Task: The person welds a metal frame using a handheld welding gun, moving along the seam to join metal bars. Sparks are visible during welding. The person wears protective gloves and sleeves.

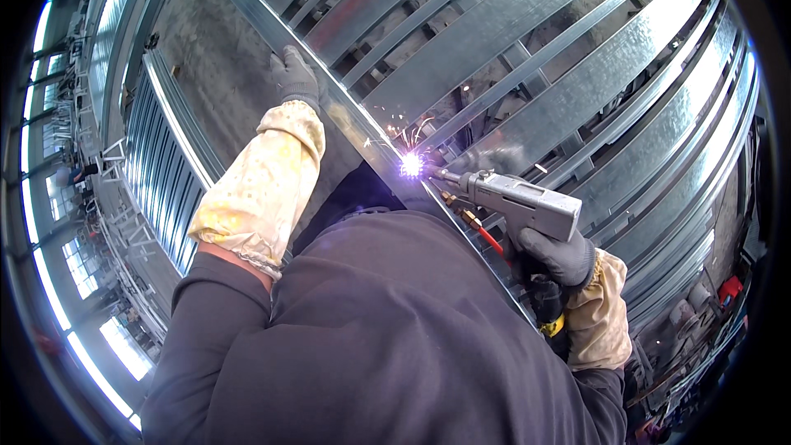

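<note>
My right hand [560, 257], in a dark grey glove, is wrapped round the grip of a grey pistol-shaped welding gun [527, 204]. The gun's nozzle points left at a bright violet-white weld spot [410, 165], where sparks fly up over a galvanized steel rail [350, 119]. A red hose and brass fittings [463, 213] hang beneath the gun. Farther up the same rail, my left hand [294, 81], gloved too, is closed at its outer edge; its fingertips are partly hidden. Pale stained sleeve guards cover both my forearms. Glare hides the joint itself.
Long galvanized slats [527, 37] run off the rail toward the upper right, with gaps between them. Another slatted metal panel [161, 169] lies at the left beside bare concrete floor [210, 49]. Scrap and a red object [730, 288] lie at the far right.
</note>
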{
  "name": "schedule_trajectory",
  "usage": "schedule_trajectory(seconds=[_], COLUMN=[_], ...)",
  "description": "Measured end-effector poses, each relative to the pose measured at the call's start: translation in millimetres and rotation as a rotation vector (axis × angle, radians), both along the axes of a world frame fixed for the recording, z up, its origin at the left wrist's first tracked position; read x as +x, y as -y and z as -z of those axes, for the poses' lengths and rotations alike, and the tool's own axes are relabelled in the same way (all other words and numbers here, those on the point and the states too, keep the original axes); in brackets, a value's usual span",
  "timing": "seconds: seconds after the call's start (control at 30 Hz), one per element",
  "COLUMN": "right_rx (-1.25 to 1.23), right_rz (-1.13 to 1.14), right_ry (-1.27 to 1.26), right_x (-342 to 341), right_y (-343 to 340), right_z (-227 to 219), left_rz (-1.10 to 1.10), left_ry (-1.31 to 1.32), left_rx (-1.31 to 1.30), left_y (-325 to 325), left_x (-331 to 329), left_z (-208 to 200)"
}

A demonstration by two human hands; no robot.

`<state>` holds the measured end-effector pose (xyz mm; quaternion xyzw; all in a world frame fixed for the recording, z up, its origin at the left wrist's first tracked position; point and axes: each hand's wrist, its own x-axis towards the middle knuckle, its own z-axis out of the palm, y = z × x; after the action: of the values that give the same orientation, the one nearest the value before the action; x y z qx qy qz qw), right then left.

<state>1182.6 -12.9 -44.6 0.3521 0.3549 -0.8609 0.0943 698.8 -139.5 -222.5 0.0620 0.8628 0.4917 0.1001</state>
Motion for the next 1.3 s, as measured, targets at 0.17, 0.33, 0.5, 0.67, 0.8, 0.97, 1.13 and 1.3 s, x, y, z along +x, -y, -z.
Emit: schedule_trajectory(seconds=[0.17,0.33,0.5,0.67,0.8,0.97,1.13,1.3], right_rx=[-0.04,0.042,0.227,0.53,0.758,0.943,1.129,1.164], right_rz=[0.052,0.106,0.347,0.778,0.919,1.095,1.184,1.359], right_ry=[0.034,0.065,0.155,0.215,0.292,0.32,0.309,0.349], right_x=[0.9,2.5,0.0,-18.1,-32.6,-58.1,-75.6,-67.5], right_y=[7.3,4.2,10.4,26.4,39.6,76.6,140.9,232.7], right_z=[-5.7,-23.9,-68.8,-119.9,-163.4,-202.6,-229.9,-266.6], left_rz=[-0.052,0.022,-0.045,0.028,0.026,0.009,-0.014,0.073], left_ry=[-0.078,-0.155,-0.095,0.012,-0.03,0.116,0.151,0.181], left_rx=[0.035,0.086,0.148,0.075,0.026,0.067,0.046,0.069], left_y=[-1.9,-4.4,-11.3,-18.1,-20.5,-19.1,-20.2,-13.8], left_x=[1.7,5.1,16.5,29.8,40.3,39.4,37.1,36.1], left_z=[8.8,5.9,-8.5,-42.6,-57.4,-59.9,-56.2,-45.6])
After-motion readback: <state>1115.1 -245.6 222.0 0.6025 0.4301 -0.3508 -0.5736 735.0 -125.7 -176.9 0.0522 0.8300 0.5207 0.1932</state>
